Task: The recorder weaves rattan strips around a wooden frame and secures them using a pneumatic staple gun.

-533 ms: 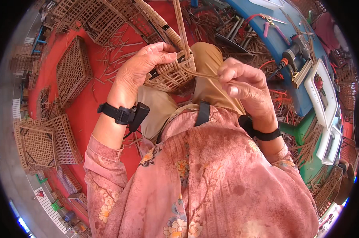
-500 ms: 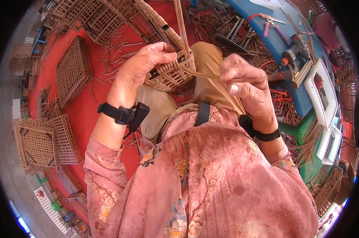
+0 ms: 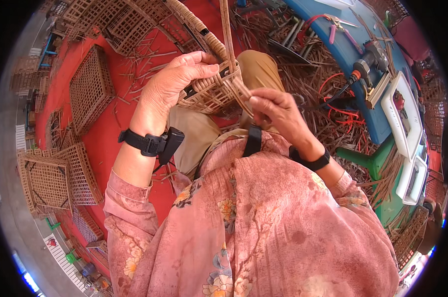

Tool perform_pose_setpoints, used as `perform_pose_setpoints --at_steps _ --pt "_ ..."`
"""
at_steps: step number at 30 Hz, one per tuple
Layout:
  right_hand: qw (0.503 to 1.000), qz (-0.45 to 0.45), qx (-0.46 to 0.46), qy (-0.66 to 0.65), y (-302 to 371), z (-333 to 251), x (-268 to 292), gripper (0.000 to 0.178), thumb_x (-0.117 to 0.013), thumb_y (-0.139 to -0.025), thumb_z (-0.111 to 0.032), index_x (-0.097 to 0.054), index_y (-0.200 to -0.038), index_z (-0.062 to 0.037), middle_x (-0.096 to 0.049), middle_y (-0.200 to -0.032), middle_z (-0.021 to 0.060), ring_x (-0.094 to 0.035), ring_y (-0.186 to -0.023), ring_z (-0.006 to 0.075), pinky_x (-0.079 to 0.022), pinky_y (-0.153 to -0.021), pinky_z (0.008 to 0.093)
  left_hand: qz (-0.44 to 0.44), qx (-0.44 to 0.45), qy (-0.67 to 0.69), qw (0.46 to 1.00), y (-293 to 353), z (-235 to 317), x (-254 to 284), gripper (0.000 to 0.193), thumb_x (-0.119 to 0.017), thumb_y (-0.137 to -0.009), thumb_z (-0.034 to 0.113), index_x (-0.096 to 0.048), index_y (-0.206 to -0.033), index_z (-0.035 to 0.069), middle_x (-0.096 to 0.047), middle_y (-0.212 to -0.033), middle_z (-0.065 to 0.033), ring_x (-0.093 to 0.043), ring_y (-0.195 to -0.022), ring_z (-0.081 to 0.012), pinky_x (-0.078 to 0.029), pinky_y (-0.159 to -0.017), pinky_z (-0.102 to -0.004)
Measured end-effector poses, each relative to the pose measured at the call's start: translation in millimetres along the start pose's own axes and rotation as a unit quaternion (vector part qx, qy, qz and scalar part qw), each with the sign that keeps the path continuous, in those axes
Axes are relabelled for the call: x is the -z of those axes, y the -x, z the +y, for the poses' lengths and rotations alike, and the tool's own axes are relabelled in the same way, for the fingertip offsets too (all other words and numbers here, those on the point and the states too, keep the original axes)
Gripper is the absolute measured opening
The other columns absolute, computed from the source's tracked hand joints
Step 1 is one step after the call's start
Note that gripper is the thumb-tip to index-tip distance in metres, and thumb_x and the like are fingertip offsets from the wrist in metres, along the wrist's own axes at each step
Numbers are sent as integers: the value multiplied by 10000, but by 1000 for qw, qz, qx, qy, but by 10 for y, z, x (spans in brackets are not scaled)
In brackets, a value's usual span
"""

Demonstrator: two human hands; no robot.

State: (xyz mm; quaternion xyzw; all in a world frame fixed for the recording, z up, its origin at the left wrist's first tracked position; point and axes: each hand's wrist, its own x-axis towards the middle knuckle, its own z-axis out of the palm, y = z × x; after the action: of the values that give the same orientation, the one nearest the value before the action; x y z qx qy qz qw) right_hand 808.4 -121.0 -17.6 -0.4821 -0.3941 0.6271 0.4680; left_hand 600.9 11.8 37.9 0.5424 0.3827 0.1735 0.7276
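Observation:
A woven basket [image 3: 211, 99] of tan strips rests against my lap, its wrapped rim [image 3: 211, 42] curving up toward the far side. My left hand [image 3: 182, 74] is closed on the basket's near corner, thumb on top and fingers behind the rim. From that corner a flat weaving strip [image 3: 241, 91] runs to my right hand [image 3: 278, 109], which pinches it between thumb and fingers just right of the basket. A long strip [image 3: 227, 32] also rises from the corner. Part of the basket is hidden behind my left hand.
Finished-looking lattice baskets [image 3: 89, 89] stand on the red floor covering [image 3: 122, 123] at left. At right, a blue table [image 3: 333, 52] bears pink-handled pliers [image 3: 345, 34] and a power drill [image 3: 370, 62]. White frames [image 3: 402, 119], a green stool [image 3: 365, 159] and scattered strips lie nearby.
My right hand has moved down and to the left, closer to the basket, with the strip in its fingers; the strip now slants downward. My left hand has stayed on the corner.

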Motion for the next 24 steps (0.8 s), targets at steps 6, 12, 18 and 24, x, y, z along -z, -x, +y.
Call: perform_pose_setpoints --at_steps 6,12,18,24 --pt "999 -36 12 -18 -258 282 47 216 -603 -952 -176 -653 -1053 8 -569 -709 -18 -517 -652 51 -425 -589 210 -27 -15 -15 999 -30 17 -19 342 -665 -872 188 -590 -1141 -9 -651 -1050 -53 -601 -982 -115 -464 -897 -257" --pt "999 -26 -6 -21 -284 325 8 206 -602 -949 -144 -647 -1061 22 -595 -750 -3 -551 -693 63 -452 -625 210 -45 -12 -3 999 -41 31 -28 327 -657 -884 187 -590 -1131 -15 -647 -1059 -60 -600 -986 -125 -468 -895 -259" --pt "995 -36 -15 -91 -356 395 -46 223 -604 -946 -118 -616 -1114 28 -625 -818 25 -585 -714 90 -485 -655 219 -34 4 8 999 -63 -2 5 324 -661 -880 188 -589 -1117 -21 -660 -1016 -65 -625 -917 -115 -487 -855 -254" --pt "993 -36 15 -115 -417 425 -98 198 -615 -941 -119 -622 -1083 19 -629 -808 30 -584 -707 85 -472 -632 213 -31 8 17 999 -69 -27 22 323 -667 -877 192 -591 -1111 -18 -664 -1000 -61 -632 -894 -109 -493 -845 -256"
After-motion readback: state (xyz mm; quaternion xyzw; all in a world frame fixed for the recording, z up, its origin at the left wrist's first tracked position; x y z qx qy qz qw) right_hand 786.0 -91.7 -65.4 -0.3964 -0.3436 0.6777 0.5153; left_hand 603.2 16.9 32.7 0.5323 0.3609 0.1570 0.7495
